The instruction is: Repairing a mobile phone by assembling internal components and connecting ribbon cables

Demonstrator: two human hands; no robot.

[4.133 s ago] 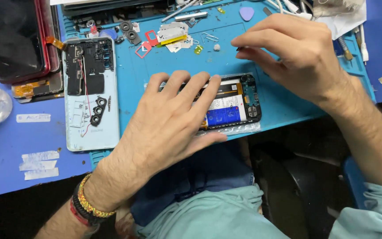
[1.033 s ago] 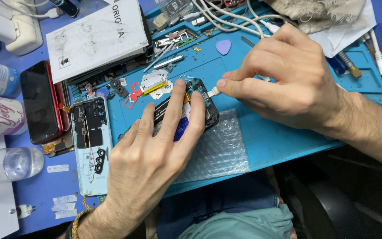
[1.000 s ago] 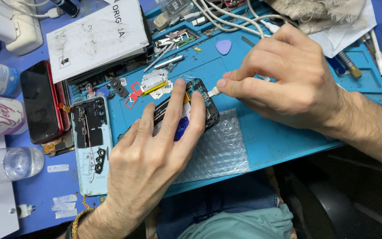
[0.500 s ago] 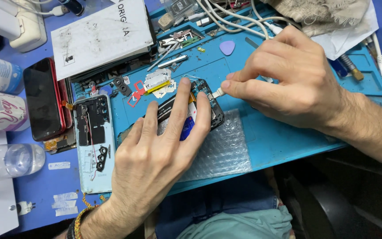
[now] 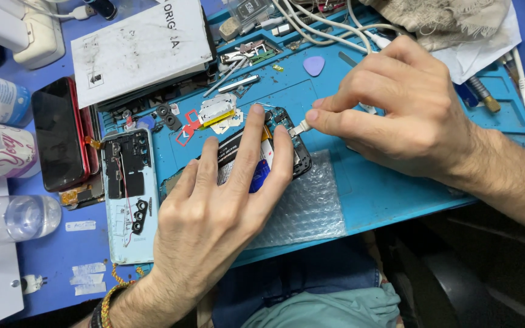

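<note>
Left hand (image 5: pixel 214 225) lies flat on the opened phone (image 5: pixel 274 159), fingers spread over the battery, pinning it rather than gripping. The phone sits mid-mat on the blue repair mat (image 5: pixel 384 194), its lower end on a sheet of bubble wrap (image 5: pixel 302 209). Right hand (image 5: pixel 408 115) has a narrow pinch grip on a small light-coloured tool or connector tip (image 5: pixel 301 127), touching the phone's top right corner. Can't tell exactly what the tip is.

Risks, as I judge them:
- The tip slips off the corner and gouges the board or a flex; the pinch sits close to the tip and the angle is shallow.
- Bubble wrap under one end makes the phone rock, so pressure from the left hand could shift it mid-push.
- Left fingertips press on the battery; too much load could dent it.
- Loose brackets and small parts (image 5: pixel 217 112) just beyond the phone toward the mat's far edge, and the back cover (image 5: pixel 130 200) at the mat's left edge, are within knock range.
</note>
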